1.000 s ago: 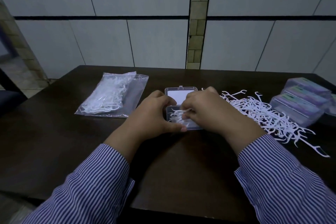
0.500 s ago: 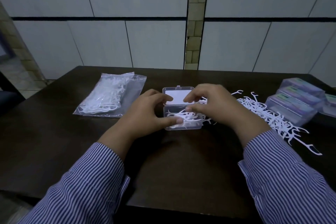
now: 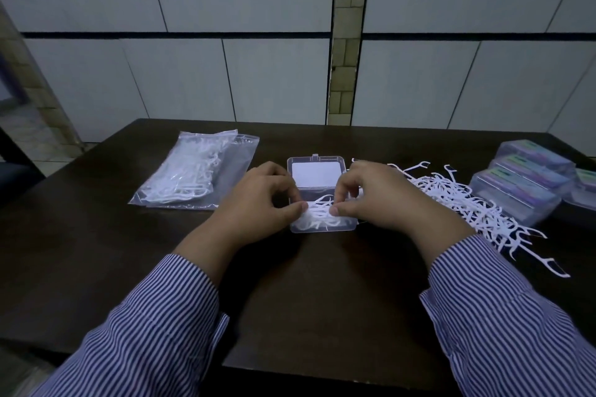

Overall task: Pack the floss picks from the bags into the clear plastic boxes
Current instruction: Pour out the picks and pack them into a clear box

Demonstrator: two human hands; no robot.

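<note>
Fingers of the right hand are curling and pinching a bundle of white plastic floss picks, while the left hand is pinching the same bundle from the opposite side with thumb and fingertips. One small clear plastic box, lid lying open, is sitting directly beneath both hands, and the bundle is lying in its tray. Left of the box, two clear bags of picks are lying overlapped. Right of the box, a loose heap of white picks is spreading out. Beyond that heap, at least four closed, filled boxes are sitting together.
</note>
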